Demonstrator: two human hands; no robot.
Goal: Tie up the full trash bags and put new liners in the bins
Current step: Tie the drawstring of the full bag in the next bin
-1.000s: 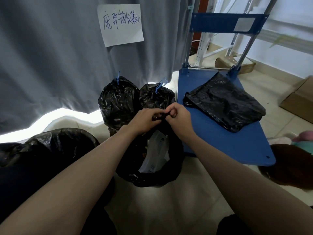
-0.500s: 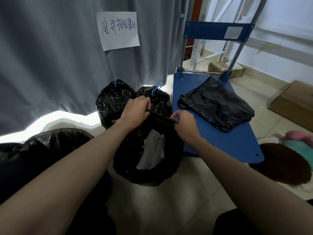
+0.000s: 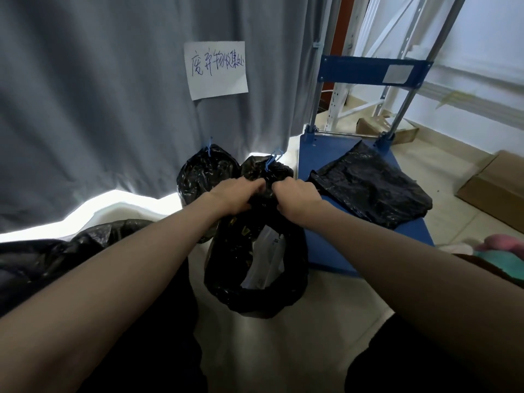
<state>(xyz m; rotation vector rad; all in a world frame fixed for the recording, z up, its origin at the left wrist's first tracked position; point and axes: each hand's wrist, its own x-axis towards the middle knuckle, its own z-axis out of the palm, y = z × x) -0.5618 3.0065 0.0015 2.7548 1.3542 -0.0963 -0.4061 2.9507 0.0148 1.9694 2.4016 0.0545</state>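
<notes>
Pulling both ends evenly keeps the knot tight; the trash bag's neck is gripped by both hands, left hand and right hand.

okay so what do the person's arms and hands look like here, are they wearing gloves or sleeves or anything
Both the left hand and the right hand are bare, with no gloves. The forearms are uncovered as far as the frame shows, so no sleeves are visible. I see no watch, ring or bracelet on either wrist, though the fingers are partly hidden.
</notes>
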